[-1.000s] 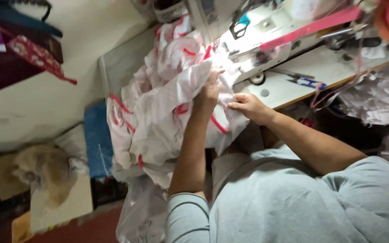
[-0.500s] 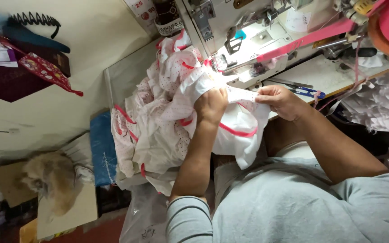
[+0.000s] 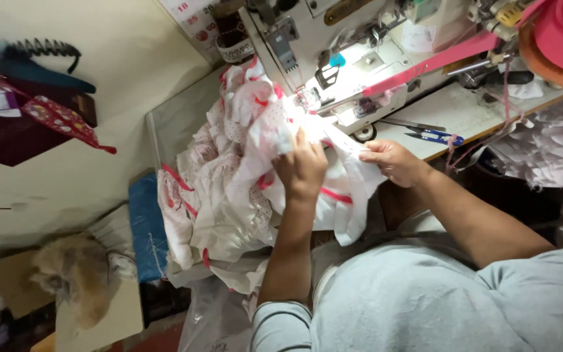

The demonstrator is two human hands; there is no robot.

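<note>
Gripping a bunch of white cloth (image 3: 249, 176) with pink trim, the left hand (image 3: 302, 168) has its fingers curled shut over the fabric near the picture's centre. At about three o'clock from it, the right hand (image 3: 391, 160) pinches an edge of the same cloth, fingers closed and thumb on top. The cloth spills from the sewing machine (image 3: 333, 45) at twelve o'clock down toward seven o'clock, where it hangs off the table (image 3: 470, 114). Small blue scissors (image 3: 434, 135) lie on that table, at two o'clock from the right hand. A pink strip (image 3: 431, 64) runs across the machine. A grey sleeve (image 3: 425, 306) fills five o'clock.
</note>
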